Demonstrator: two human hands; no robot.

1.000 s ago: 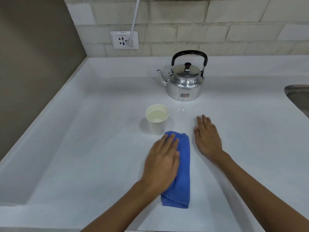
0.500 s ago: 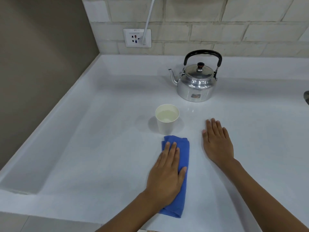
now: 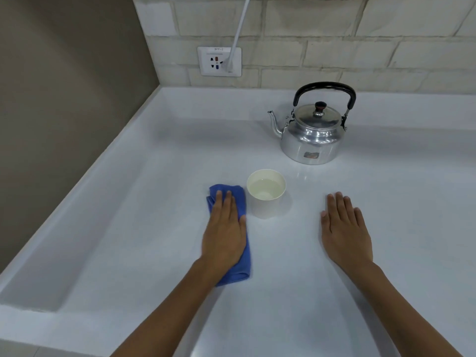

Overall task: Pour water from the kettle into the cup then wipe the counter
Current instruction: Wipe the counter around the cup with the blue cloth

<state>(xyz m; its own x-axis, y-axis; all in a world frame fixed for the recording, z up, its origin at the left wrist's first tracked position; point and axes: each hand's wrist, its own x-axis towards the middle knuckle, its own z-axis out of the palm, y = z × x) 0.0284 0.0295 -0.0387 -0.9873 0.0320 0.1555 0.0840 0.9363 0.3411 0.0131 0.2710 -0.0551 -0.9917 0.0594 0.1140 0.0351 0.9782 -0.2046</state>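
A silver kettle [image 3: 313,136] with a black handle stands upright at the back of the white counter [image 3: 144,228]. In front of it sits a white paper cup [image 3: 266,204] holding water. My left hand [image 3: 224,233] lies flat on a folded blue cloth [image 3: 239,202], pressing it on the counter just left of the cup. The cloth's middle is hidden under my palm. My right hand [image 3: 345,228] rests flat on the bare counter to the right of the cup, fingers together, holding nothing.
A tiled wall runs along the back with a white socket [image 3: 219,61] and a plugged-in white cable [image 3: 239,29]. A brown side wall [image 3: 64,99] closes the left. The counter has a raised rim on the left and a front edge near me.
My left hand has slid the blue cloth from in front of the cup to its left side. The view has shifted left. My right hand has stayed flat on the counter.
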